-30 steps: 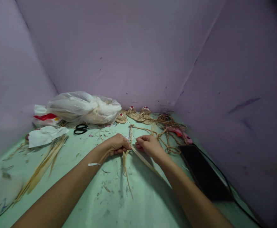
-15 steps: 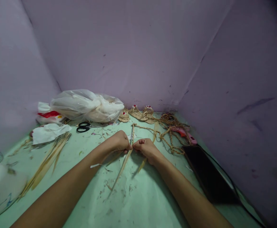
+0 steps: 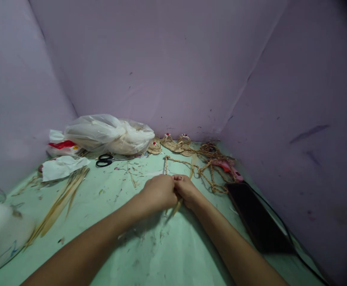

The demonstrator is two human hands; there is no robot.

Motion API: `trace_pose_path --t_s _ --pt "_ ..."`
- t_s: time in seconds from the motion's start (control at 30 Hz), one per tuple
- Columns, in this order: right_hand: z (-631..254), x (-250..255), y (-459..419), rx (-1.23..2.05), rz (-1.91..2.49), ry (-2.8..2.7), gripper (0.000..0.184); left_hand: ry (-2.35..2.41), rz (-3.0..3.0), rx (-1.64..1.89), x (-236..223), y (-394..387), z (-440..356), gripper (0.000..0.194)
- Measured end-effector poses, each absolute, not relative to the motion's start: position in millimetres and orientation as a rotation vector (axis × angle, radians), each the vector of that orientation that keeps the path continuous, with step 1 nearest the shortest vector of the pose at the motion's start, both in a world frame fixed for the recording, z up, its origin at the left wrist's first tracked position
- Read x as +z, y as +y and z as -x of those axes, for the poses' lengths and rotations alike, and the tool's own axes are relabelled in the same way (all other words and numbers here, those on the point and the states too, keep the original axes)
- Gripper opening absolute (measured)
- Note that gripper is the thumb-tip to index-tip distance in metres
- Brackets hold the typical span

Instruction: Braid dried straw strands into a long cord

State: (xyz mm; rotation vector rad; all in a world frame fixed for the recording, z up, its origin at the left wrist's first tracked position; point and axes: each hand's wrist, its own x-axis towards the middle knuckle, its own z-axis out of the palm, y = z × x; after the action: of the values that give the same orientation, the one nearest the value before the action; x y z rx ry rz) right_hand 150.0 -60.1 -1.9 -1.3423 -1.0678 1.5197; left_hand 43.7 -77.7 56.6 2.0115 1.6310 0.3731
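Gripping, by the look of the line running into the knuckles, the near end of a braid (image 3: 166,166) in a curled left hand (image 3: 160,192); cannot see the fingertips. Closed alongside, with thumb and forefinger up against the left: a right hand (image 3: 187,190), probably pinching a strand, but cannot tell which one.

Could lose the last crossing here through a slip of either pinch, given springy straw and such crowded fingers. Could also skew the braid by pulling harder with one hand, or split a thin strand with too sharp a tug. Might catch a loose strip (image 3: 193,165) by mistake, seemingly lying under the right hand and poking out again on the near side. Might snag, too, on the rope (image 3: 211,186), leading from the braid's far end to a tangle beyond and right of the grip.

As for position: braid directly beyond the grip, toward the left hand's side, stretching straight away over the green table (image 3: 126,264), with the near end hidden at the fingers. Well apart to the left of the grip: spare straw (image 3: 56,210) and, farther beyond, scissors (image 3: 103,160).
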Motion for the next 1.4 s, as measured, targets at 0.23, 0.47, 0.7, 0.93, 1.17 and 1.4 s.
trace_pose_path --t_s 0.23,0.47,0.7,0.93,1.17,1.4 --pt "-155 -1 -59 1.534 1.302 -1.195 0.009 1.559 -1.41 0.415 54 -39 -17 0.015" --pt "-154 -3 -56 1.559 1.226 -1.25 0.016 1.24 -1.093 0.302 36 -41 -24 0.012" --pt "-161 1 -60 0.808 1.549 -1.954 0.012 1.596 -1.352 0.233 42 -49 -35 0.02" --pt "-154 24 -74 0.5 1.864 -1.999 0.019 1.599 -1.359 0.357 30 -50 -42 0.014" --pt "-148 11 -74 0.731 1.929 -1.658 0.013 1.544 -1.175 0.293 40 -54 -38 0.019" --pt "-130 21 -100 0.369 1.934 -1.848 0.019 1.385 -1.057 0.363 35 -49 -32 0.02"
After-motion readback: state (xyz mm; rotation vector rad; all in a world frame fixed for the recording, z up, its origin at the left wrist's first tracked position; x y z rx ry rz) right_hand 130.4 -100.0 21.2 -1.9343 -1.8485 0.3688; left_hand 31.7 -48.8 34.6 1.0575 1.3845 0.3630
